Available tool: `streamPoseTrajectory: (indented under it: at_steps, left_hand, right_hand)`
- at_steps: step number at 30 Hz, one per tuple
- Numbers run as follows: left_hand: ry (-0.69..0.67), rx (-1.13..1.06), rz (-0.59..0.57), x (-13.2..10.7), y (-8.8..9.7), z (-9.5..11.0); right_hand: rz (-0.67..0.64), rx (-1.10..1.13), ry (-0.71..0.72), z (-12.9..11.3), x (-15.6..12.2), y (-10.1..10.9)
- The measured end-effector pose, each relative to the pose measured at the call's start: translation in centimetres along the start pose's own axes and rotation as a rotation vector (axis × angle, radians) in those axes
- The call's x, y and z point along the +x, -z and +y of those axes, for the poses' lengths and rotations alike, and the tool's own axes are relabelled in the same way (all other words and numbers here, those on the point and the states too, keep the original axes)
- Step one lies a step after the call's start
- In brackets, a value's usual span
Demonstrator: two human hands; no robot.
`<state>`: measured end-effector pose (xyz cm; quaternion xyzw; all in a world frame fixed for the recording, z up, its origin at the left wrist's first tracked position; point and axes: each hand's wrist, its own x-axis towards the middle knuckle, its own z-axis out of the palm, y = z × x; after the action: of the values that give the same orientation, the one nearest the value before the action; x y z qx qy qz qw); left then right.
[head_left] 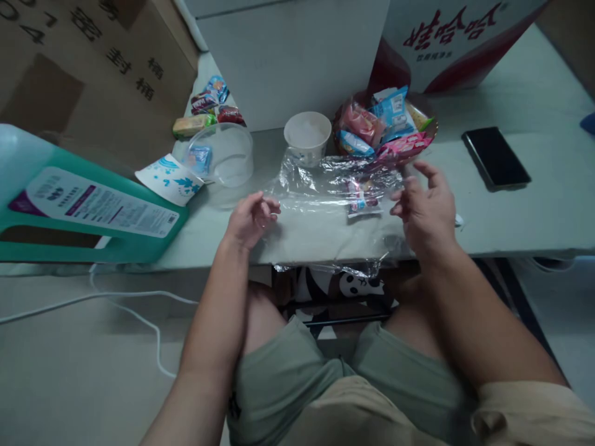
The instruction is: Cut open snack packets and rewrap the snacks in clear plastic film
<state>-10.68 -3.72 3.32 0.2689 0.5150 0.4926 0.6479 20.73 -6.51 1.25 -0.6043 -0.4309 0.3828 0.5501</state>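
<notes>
A crinkled sheet of clear plastic film [320,201] stretches between my two hands over the table, its lower edge hanging past the table's front. Curled fingers of my left hand [251,220] pinch its left side. At the opposite side, my right hand [426,207] grips the film with bent fingers, the index finger raised. Through the film shows a small snack packet [363,201] nearer my right hand; I cannot tell whether it lies under or on the film. Just behind the film stands a white paper bowl [307,131]. A round basket [434,131] heaped with wrapped snacks is beyond my right hand.
A clear plastic tub [235,158] and a tipped paper cup [171,179] sit left, near several snack packets [204,102]. A large jug of green liquid [56,241] leans at the left edge. A phone [496,157] lies right. Boxes [288,62] line the back.
</notes>
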Motion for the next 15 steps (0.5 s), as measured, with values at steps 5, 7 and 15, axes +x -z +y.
streamPoseTrajectory:
  at_steps: [5, 7, 15]
  left_hand:
    - [-0.221, -0.092, 0.102, 0.0, -0.4, 0.1]
    - [-0.411, -0.015, 0.164, -0.1, -0.3, -0.1]
    - [-0.882, 0.344, 0.078, -0.5, 1.9, -1.1]
  right_hand:
    - [-0.158, -0.067, 0.165, -1.7, -1.5, 0.0]
    - [-0.202, -0.112, 0.196, -2.0, -1.7, -0.1]
    - [-0.037, -0.362, 0.417, -0.9, -0.9, 0.5]
